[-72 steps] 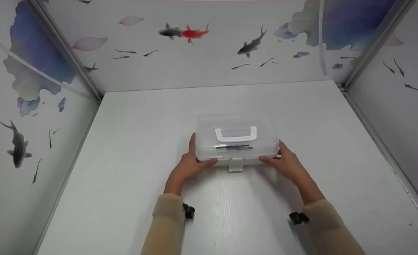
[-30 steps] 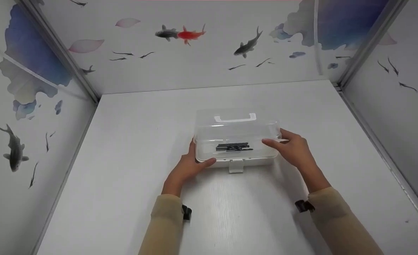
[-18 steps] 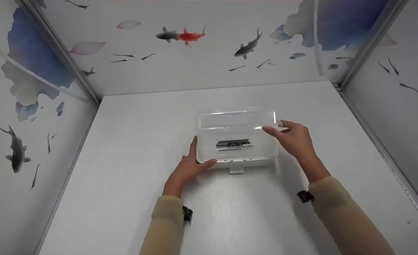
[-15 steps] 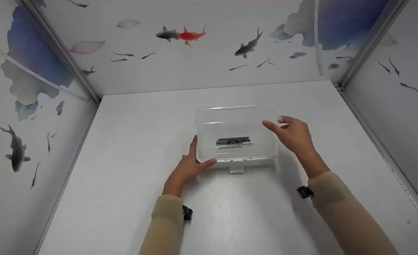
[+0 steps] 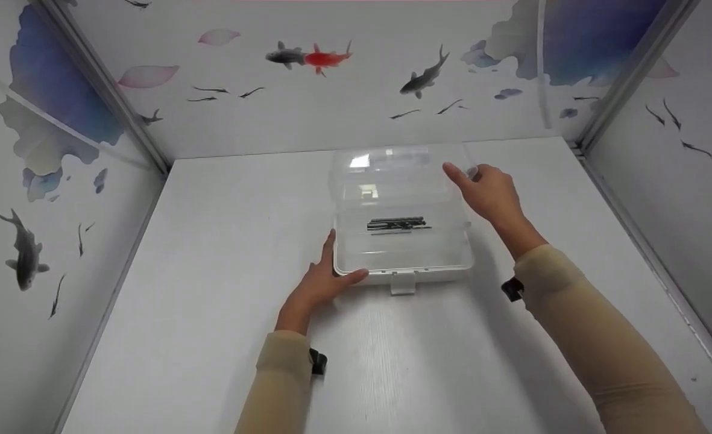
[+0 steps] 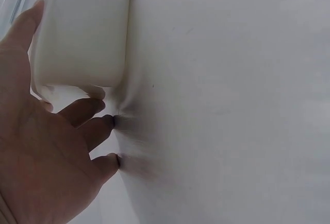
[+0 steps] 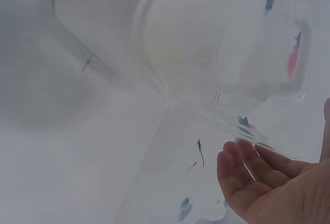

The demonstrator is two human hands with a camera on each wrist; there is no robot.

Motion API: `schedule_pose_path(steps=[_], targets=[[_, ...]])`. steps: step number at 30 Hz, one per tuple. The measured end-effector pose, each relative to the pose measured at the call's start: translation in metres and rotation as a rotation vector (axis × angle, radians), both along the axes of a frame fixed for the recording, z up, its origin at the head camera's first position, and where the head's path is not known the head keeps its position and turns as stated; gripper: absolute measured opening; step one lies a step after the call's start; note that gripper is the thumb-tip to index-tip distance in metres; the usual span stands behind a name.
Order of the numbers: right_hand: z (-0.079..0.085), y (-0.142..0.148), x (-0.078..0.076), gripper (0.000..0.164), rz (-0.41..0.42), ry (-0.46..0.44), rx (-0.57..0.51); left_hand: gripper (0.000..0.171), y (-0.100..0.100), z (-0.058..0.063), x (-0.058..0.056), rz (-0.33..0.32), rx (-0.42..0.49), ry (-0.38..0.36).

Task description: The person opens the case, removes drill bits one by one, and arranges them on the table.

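Clear plastic box (image 5: 443,275) sits mid-table, lid (image 5: 404,175) tilted up & back; dark slender rods (image 5: 396,223) lie inside, though whether on a tray or the floor, can't tell. Latch (image 5: 403,283) juts from the front. L hand (image 5: 322,283) grips the near-left corner, thumb along the front edge. R hand (image 5: 493,193) holds the lid's right edge btwn thumb & fingers.

Best handling, by the look of it: L hand keeps the base pinned flat; R hand swings the lid in a slow, even arc, w/ no sideways twist on the hinge, since the pull is on one side only. A jerk could tip the base & scatter the rods.

L wrist view shows what the head view hides: fingers bent at the box's end, tips apparently on the white table (image 5: 223,259). R wrist view gives the far-side fingers at the lid rim, which the head view mostly masks; only the head view takes in both hands, the latch & the full back wall, w/ its red fish print (image 5: 328,58).
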State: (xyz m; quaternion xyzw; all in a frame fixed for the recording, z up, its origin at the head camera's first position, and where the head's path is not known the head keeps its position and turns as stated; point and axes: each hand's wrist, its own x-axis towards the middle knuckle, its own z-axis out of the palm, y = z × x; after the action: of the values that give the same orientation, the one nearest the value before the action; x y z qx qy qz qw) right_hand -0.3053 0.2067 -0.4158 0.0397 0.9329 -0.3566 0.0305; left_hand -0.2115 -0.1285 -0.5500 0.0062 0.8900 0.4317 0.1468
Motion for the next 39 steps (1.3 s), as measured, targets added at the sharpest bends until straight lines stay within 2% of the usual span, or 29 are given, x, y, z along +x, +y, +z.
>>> schedule_pose_path(steps=[6,13,19,27,32,39], targets=[[0.011,-0.007,-0.019,0.112,0.023,-0.090,0.020,0.130,-0.001,-0.002,-0.001,0.009,0.016,-0.009],[0.017,-0.005,-0.031,0.104,0.056,-0.115,0.056,0.129,0.000,-0.003,-0.001,0.014,0.024,0.004],[0.028,-0.008,-0.043,0.117,0.070,-0.187,0.068,0.130,0.000,-0.004,-0.002,0.026,0.021,0.006],[0.033,-0.013,-0.058,0.120,0.067,-0.257,0.092,0.128,0.000,-0.003,0.000,0.053,0.018,-0.019],[0.030,-0.009,-0.066,0.120,0.059,-0.297,0.016,0.128,0.001,-0.004,0.001,0.054,0.034,-0.021],[0.019,0.003,-0.079,0.109,0.075,-0.299,-0.226,0.128,0.000,-0.003,-0.001,0.050,0.022,-0.007]])
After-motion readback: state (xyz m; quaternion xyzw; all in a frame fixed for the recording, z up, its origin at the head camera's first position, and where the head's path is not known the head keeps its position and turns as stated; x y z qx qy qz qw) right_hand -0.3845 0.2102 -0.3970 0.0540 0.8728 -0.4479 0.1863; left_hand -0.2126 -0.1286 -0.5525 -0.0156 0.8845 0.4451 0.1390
